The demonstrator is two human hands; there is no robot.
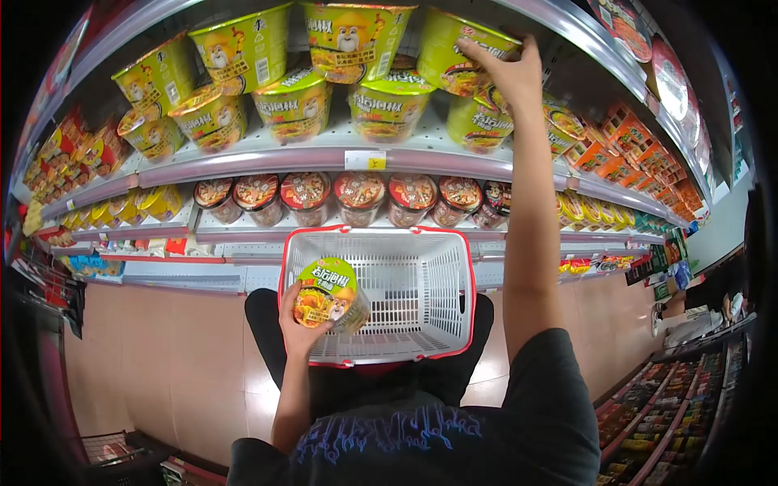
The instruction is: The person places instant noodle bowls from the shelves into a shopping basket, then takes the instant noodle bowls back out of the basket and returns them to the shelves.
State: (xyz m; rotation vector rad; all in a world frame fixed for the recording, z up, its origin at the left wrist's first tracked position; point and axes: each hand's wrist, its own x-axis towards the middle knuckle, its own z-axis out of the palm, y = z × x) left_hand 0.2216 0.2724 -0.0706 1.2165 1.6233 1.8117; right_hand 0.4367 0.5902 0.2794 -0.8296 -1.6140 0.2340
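Note:
My left hand (304,317) is wrapped round a green noodle cup (326,292), holding it over the left side of a white basket (405,293) with a red rim. The cup's printed lid faces up. At the upper right, my right hand (509,71) reaches to a green noodle tub (454,50) on the upper shelf, thumb and fingers spread across its top. This tub rests on the lower row of tubs. Several matching green tubs (356,40) stand stacked to its left. The basket sits on my lap.
A metal shelf edge (324,162) with a price tag (365,160) runs across. Below it are round noodle bowls (359,194) with red lids. Orange packs (628,154) stand at the right, yellow cups (158,202) at the left. Another shelf rack (664,405) is at the lower right.

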